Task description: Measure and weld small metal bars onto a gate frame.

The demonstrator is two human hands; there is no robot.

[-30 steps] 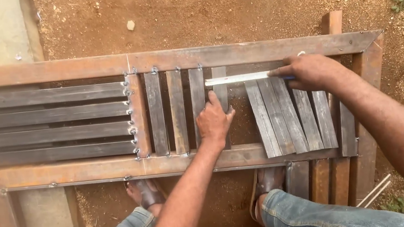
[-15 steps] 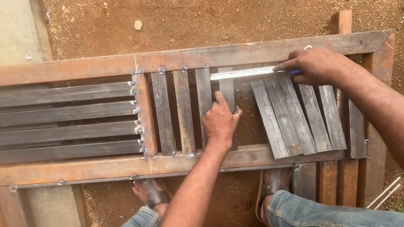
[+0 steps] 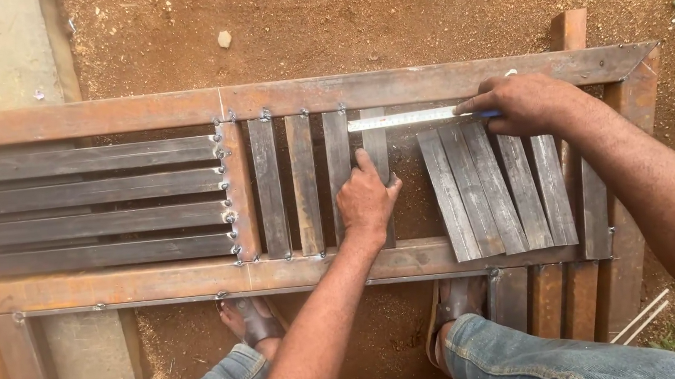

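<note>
Head view looked down on a rusty steel frame (image 3: 426, 81) lying flat on brown dirt (image 3: 385, 9). Long horizontal bars (image 3: 80, 208) filled its left half; short upright slats (image 3: 304, 185) stood welded just right of the middle. A loose bundle of slats (image 3: 492, 186) lay slanted across the frame's lower rail, near its right end. The right hand (image 3: 525, 103) rested at the bundle's top, fingers pinched on a steel ruler (image 3: 401, 119) lying level just under the top rail. The left hand (image 3: 365, 199) pressed down, fingers curled, on the rightmost upright slat (image 3: 375, 139), whose top touched the ruler's left end.
</note>
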